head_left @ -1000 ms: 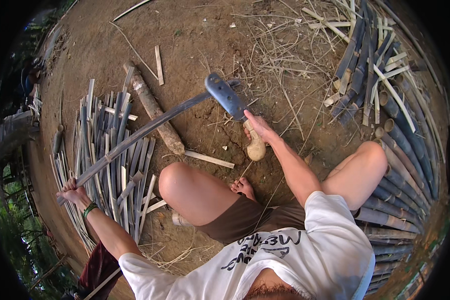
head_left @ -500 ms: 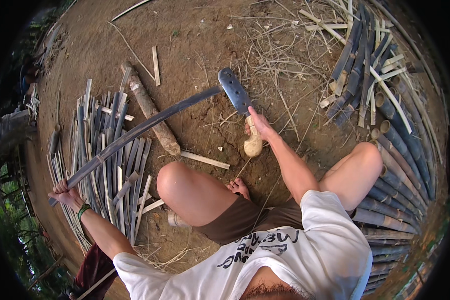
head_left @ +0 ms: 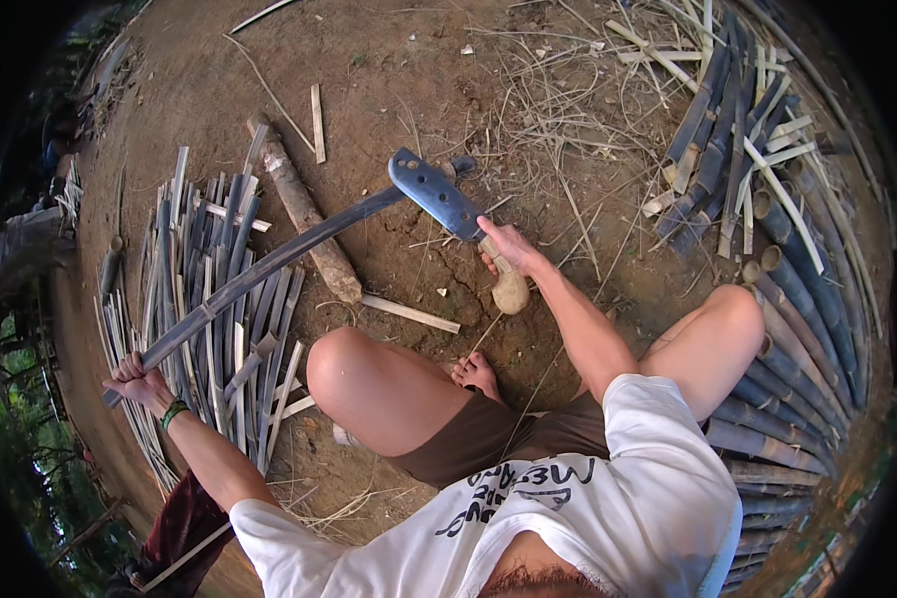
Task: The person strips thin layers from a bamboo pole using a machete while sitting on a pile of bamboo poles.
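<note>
My left hand (head_left: 138,383) is closed round the near end of a long dark bamboo strip (head_left: 269,263), which slants up and away to the right over a pile of split bamboo. My right hand (head_left: 506,249) grips the pale, knobbed wooden handle of a machete (head_left: 435,196). Its short, broad metal blade has several holes and crosses the strip near the far end, with a short piece of strip showing beyond. Whether the blade has cut in or just overlaps the strip, I cannot tell.
Split bamboo strips (head_left: 231,319) lie piled at left, beside a rough log (head_left: 314,231). Thin shavings (head_left: 558,110) litter the dirt ahead. Dark bamboo poles (head_left: 782,429) and cut lengths (head_left: 703,149) are stacked at right. My bare foot (head_left: 476,373) rests between my bent knees.
The machete blade has swung left and tilted flatter, from beside the strip's far tip to across it. My left hand and the strip have shifted slightly right; the strip's tip now shows past the blade.
</note>
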### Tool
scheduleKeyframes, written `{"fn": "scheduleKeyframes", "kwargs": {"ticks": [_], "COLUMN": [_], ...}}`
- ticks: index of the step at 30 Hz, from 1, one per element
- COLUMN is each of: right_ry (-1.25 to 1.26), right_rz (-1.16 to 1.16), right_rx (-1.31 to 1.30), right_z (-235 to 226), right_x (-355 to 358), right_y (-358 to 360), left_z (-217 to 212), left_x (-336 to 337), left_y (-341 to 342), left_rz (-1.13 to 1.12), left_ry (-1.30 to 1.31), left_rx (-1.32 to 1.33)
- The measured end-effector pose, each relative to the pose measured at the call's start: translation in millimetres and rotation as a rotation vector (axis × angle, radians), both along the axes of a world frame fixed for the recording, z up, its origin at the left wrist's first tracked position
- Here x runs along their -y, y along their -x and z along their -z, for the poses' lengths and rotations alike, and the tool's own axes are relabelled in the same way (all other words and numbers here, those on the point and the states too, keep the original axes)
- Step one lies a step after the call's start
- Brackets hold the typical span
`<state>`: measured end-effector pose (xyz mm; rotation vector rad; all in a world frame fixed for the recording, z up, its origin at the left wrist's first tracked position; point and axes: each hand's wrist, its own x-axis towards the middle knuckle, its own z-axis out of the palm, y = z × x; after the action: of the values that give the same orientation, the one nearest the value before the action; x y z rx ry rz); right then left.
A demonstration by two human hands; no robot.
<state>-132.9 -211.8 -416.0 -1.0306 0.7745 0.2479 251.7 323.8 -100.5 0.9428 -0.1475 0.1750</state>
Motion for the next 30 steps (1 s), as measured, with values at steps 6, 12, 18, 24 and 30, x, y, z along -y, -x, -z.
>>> {"fn": "scheduleKeyframes", "kwargs": {"ticks": [6,12,18,24,30], "right_ry": [-0.015,-0.046,-0.005,0.014,-0.055], "right_rz": [0.376,0.356,0.31,0.171,0.384], "right_rx": [-0.118,-0.132,-0.111,-0.089,-0.111], "right_z": [13.9,12.3,4.1,1.1,5.6], "right_x": [-7.8,5.5,4.9,-15.2,-5.5], "right_y": [4.0,16.9,1.1,11.3,8.8], "left_z": [-4.1,-8.6,-3.9,14.8,29.5], "left_x": [13.2,21.8,22.7,4.7,-2.0], "left_y": [7.3,6.4,10.1,9.5,-11.2], "left_rz": [-0.135,-0.191,-0.251,-0.544,-0.721], "left_ry": [-0.074,-0.076,-0.076,-0.155,-0.18], "left_rx": [-0.101,-0.132,-0.208,-0.442,-0.55]}}
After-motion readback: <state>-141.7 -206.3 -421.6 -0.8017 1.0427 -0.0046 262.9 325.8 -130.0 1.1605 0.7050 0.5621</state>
